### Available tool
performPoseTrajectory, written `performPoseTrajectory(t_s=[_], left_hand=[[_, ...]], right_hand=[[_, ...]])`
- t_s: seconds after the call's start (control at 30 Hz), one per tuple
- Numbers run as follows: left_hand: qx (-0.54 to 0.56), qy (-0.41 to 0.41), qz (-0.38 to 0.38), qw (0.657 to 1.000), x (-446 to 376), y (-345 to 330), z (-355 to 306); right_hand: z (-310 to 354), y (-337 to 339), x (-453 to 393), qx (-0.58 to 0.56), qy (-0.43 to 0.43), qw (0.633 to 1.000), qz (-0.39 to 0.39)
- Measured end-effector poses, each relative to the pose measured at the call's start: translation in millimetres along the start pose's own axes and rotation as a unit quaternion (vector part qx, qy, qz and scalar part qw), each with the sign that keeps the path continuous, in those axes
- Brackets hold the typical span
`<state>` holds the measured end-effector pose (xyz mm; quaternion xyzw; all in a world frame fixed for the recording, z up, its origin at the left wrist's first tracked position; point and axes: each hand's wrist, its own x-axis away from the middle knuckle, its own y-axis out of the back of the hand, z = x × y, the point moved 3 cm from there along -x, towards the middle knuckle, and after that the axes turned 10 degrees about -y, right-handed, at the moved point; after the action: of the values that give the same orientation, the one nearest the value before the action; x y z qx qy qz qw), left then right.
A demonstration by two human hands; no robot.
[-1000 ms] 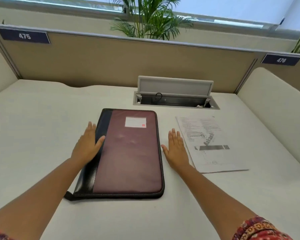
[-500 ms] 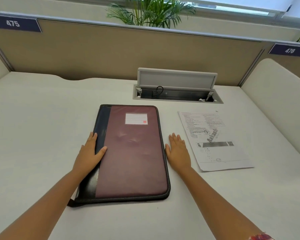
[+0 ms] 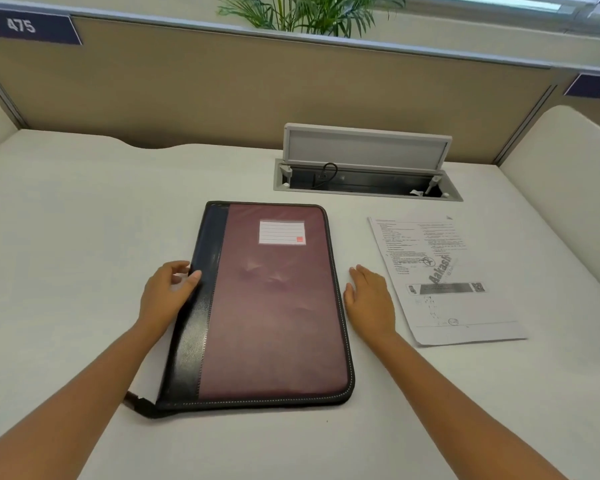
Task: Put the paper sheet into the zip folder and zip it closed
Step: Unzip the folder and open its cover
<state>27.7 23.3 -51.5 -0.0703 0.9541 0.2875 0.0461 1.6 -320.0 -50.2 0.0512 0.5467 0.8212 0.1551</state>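
Note:
A maroon zip folder (image 3: 271, 306) with a black spine and a white label lies flat and zipped shut in the middle of the white desk. My left hand (image 3: 168, 294) curls around the folder's left spine edge, thumb on top. My right hand (image 3: 369, 301) rests flat on the desk just right of the folder, fingers together, holding nothing. The printed paper sheet (image 3: 444, 275) lies flat on the desk to the right of that hand, apart from the folder.
An open cable hatch (image 3: 366, 168) with its lid raised sits in the desk behind the folder and paper. A tan partition (image 3: 222, 91) closes the back; cream side panels (image 3: 568, 188) stand at the right and left. The desk (image 3: 84, 237) stretches left.
My left hand has gone from lying flat on the spine to curling its fingers around the folder's left edge. My right hand has drawn slightly back beside the folder. The view tilted down.

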Motion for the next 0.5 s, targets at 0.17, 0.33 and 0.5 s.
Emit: performPoseTrajectory(t_s=[0.17,0.33,0.5], left_hand=[[-0.031,0.011,-0.002,0.999,-15,1,-3],[-0.043,0.004,-0.001,0.999,-28,2,-3],[-0.08,-0.007,-0.019,0.997,-37,1,-3]], right_hand=[[24,21,-42,-0.045,-0.029,0.999,-0.005],[63,23,-90,-0.019,0.015,0.999,0.025],[108,5,-131,0.03,0.067,0.995,0.073]])
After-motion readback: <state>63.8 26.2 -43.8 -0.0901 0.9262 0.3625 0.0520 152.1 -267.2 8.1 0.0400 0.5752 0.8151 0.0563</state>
